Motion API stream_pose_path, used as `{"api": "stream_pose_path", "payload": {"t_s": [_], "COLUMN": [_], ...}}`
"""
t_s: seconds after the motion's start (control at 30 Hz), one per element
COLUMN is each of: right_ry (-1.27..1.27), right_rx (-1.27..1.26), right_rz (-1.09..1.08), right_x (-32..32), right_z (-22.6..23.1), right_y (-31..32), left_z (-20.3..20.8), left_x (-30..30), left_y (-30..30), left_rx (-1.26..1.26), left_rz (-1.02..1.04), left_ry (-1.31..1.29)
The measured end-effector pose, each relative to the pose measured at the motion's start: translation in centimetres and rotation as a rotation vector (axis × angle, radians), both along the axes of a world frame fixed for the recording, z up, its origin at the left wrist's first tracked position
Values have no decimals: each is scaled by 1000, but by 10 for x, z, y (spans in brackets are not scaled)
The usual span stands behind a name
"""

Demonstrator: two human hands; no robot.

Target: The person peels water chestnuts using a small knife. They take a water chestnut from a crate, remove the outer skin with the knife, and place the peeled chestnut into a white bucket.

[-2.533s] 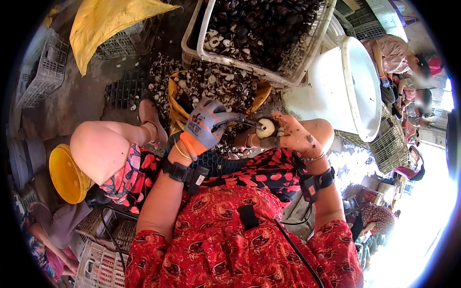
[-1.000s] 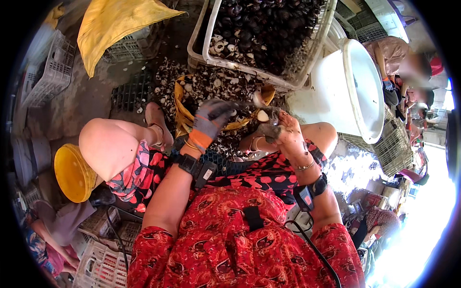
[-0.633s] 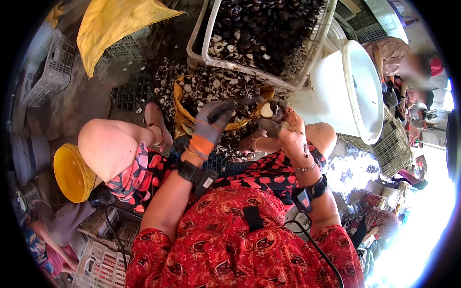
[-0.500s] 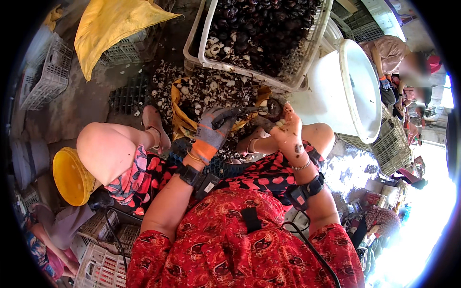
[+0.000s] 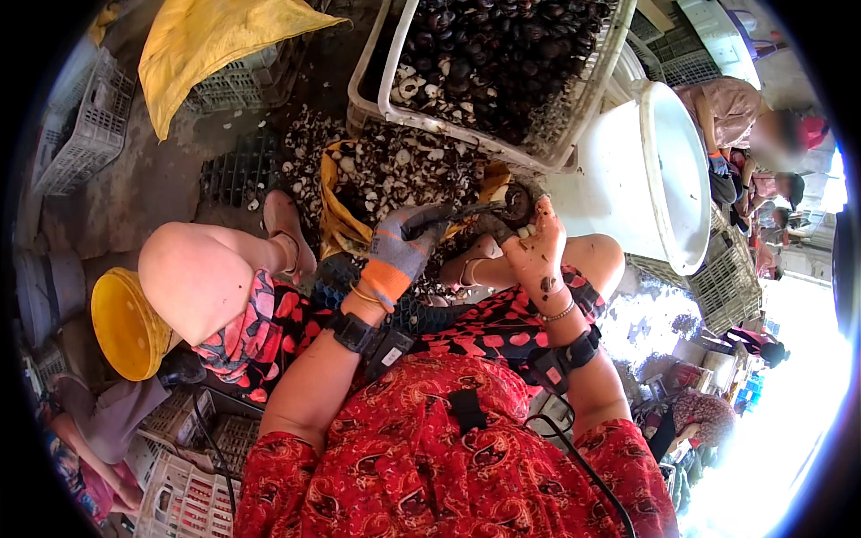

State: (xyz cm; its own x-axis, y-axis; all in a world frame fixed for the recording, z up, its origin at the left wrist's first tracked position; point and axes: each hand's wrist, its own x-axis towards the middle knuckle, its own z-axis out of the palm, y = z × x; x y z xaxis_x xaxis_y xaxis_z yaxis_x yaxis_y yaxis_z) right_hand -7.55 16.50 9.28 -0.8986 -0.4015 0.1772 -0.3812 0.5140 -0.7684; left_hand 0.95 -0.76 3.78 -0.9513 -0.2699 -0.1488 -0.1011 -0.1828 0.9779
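On my left hand [image 5: 399, 251] is a grey and orange glove with dark fingertips. Its fingers close around a thin dark tool, which looks like a peeling knife [image 5: 468, 210], reaching rightward. My bare right hand [image 5: 538, 251], soiled with dark specks, grips a dark brown, round water chestnut [image 5: 517, 203] at the tool's end. Small pale pieces [image 5: 527, 230] show by the right fingers; what they are I cannot make out. Below both hands, pale and brown peelings [image 5: 386, 184] lie heaped around an open yellow sack [image 5: 334, 193].
A white crate [image 5: 466, 134] full of dark water chestnuts stands ahead. Right of it is a large white tub [image 5: 596, 179]. A yellow bucket [image 5: 134, 323] stands by my left knee, and a yellow sheet [image 5: 215, 54] covers crates at far left. People [image 5: 731, 112] sit at right.
My view has shifted slightly. The pale cut face visible on the chestnut between my hands earlier is now hidden; its dark skin shows. Both hands keep their grip.
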Motion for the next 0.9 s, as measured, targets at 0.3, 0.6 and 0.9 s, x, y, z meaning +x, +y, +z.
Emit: {"api": "stream_pose_path", "payload": {"t_s": [0.3, 0.6, 0.9], "right_ry": [238, -610, -1008], "right_rx": [400, 20, -663], "right_rz": [426, 539, 182], "right_x": [-5, 22, 20], "right_z": [18, 19, 10], "right_y": [21, 9, 1], "left_z": [3, 13, 13], "left_x": [-2, 0, 2], "left_y": [-29, -22, -11], "left_rx": [-115, -811, -734], "left_rz": [-242, -106, -42], "left_ry": [-26, 372, 419]}}
